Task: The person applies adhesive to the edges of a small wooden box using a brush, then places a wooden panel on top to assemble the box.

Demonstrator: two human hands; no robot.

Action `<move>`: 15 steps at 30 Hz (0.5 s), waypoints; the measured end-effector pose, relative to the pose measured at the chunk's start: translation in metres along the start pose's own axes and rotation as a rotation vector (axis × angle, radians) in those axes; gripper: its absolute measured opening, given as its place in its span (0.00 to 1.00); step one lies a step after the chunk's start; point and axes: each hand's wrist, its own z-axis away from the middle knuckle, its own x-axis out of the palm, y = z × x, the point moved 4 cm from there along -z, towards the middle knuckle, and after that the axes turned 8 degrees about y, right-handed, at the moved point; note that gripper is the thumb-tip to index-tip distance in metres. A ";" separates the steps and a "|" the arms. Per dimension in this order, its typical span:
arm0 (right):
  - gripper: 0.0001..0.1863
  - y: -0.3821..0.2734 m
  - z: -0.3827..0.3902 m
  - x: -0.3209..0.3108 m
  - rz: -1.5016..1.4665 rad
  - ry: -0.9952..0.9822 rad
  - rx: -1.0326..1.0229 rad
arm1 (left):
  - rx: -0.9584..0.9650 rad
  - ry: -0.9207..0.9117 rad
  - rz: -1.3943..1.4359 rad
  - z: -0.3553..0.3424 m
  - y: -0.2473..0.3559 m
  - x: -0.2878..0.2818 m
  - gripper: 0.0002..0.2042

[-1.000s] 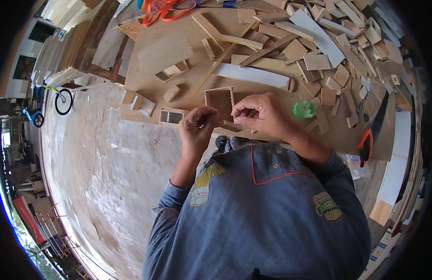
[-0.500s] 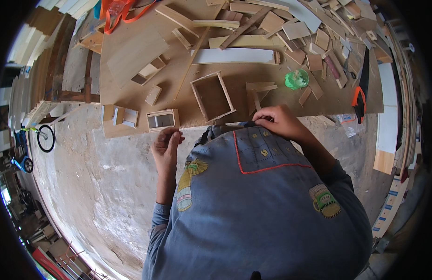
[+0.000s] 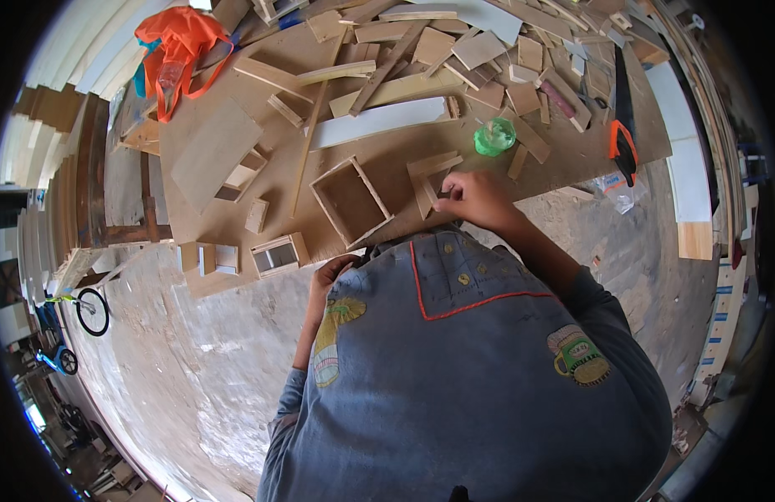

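My right hand (image 3: 475, 201) is over the table's near edge, thumb and fingers pinched together beside an L-shaped pair of wood strips (image 3: 425, 186). Whatever sits in that pinch is too small to make out. Low at the front of my grey shirt (image 3: 454, 376), my left hand (image 3: 331, 273) has its fingers curled in at the dark hem; the shirt partly hides them. Between the two hands lies an open rectangular wooden frame (image 3: 372, 186). Left of it, near the edge, are a small wooden box (image 3: 278, 254) with a pale inside and another small box (image 3: 217, 258) with a divider.
Wood offcuts (image 3: 479, 52) heap at the table's far right. A green plastic cup (image 3: 494, 136), a handsaw (image 3: 624, 151) with an orange-black handle, a long white board (image 3: 379, 123) and an orange bag (image 3: 174, 54) lie on the tabletop (image 3: 270, 184). A bicycle wheel (image 3: 93, 312) stands at left.
The view has shifted, showing more of the table's far side. My left hand has moved right, to the shirt hem. My right hand has gone from the hem to beside the L-shaped strips.
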 end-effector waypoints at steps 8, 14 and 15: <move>0.09 -0.002 -0.006 -0.013 0.056 0.218 -0.121 | 0.098 0.060 -0.155 0.003 -0.022 -0.015 0.12; 0.13 0.011 -0.026 -0.004 0.353 0.192 -0.242 | 0.019 0.100 -0.033 0.005 -0.032 -0.028 0.12; 0.12 0.014 -0.026 0.001 0.382 0.162 -0.210 | 0.024 0.105 -0.021 0.006 -0.032 -0.031 0.12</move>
